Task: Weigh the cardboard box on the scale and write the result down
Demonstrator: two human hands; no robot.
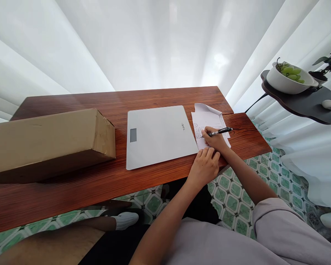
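My right hand (215, 139) is closed around a black pen (222, 130), whose tip rests on a white sheet of paper (206, 117) with handwriting on it. The sheet lies at the right end of a wooden table (160, 96). My left hand (204, 166) lies flat with its fingers stretched out, pressing on the sheet's near edge at the table's front. A flat white digital scale (158, 135) sits just left of the paper.
A long cardboard box (48, 141) lies on the table's left part. To the right, a dark side shelf (303, 103) carries a white bowl of green grapes (289, 78). White curtains hang behind; green patterned tiles cover the floor.
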